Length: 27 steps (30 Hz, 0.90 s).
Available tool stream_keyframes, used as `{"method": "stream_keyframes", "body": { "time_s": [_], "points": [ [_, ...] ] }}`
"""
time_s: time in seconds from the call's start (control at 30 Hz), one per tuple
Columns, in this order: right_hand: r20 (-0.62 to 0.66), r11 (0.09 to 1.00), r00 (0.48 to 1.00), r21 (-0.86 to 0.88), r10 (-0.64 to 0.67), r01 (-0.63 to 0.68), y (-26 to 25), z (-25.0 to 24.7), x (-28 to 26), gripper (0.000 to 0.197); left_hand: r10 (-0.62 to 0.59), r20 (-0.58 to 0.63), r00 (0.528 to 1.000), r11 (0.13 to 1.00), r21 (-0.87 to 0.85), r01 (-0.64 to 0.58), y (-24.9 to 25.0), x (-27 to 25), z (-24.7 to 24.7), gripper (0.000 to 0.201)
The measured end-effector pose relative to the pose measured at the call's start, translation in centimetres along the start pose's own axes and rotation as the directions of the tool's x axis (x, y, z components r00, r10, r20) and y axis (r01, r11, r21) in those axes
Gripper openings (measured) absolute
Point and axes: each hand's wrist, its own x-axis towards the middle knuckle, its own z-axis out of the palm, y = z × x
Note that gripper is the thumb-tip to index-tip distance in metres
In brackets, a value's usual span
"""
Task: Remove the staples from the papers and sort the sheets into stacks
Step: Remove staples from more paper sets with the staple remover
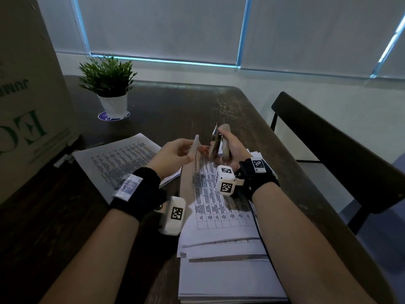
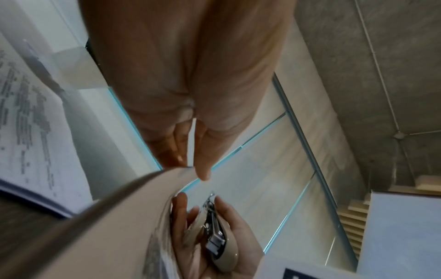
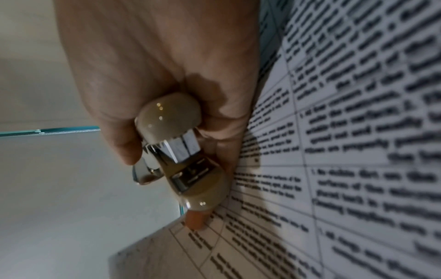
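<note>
We see left hand (image 1: 173, 153) pinching the raised corner of a printed sheet (image 1: 196, 148) above the surface (image 1: 175, 106); right hand (image 1: 228, 148) wraps a beige staple remover (image 1: 219, 141), grip seemingly closed

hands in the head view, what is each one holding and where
Left hand pinches the printed white sheet at its raised top corner. Right hand grips the beige staple remover around its handles.

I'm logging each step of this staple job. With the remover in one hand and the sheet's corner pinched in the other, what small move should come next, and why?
Probably bring the staple remover in the right hand to the lifted corner of the sheet that the left hand pinches; tool and corner are apart.
</note>
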Motion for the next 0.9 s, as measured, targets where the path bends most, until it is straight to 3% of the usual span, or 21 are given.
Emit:
{"method": "stream_keyframes", "body": {
  "time_s": [0.1,0.27,0.37,0.5,0.9],
  "points": [
    [-0.010,1.000,1.000,-0.009,-0.016,0.016,0.0,-0.1,0.2,0.046,0.011,0.004,1.000,1.000,-0.029,-0.011,-0.2,0.0,0.1,0.041],
    [0.031,0.995,0.996,-0.043,-0.088,0.089,-0.2,0.1,-0.5,0.033,-0.007,0.152,0.988,0.996,-0.087,0.020,-0.5,-0.2,0.2,0.063],
    [0.094,0.970,0.969,-0.069,-0.228,0.235,-0.4,0.6,-1.1,0.022,-0.070,0.211,0.975,0.997,-0.024,0.077,-0.6,-0.3,0.3,0.071],
    [0.234,0.880,0.906,-0.247,-0.354,0.407,-0.2,1.1,-1.6,0.023,-0.071,0.210,0.975,0.996,-0.046,0.082,-1.2,-0.2,0.5,0.070],
    [0.295,0.909,0.906,-0.197,-0.304,0.368,-0.5,1.1,-1.7,0.033,-0.111,0.204,0.973,0.990,-0.058,0.125,-1.4,0.1,0.5,0.079]
  ]
}}
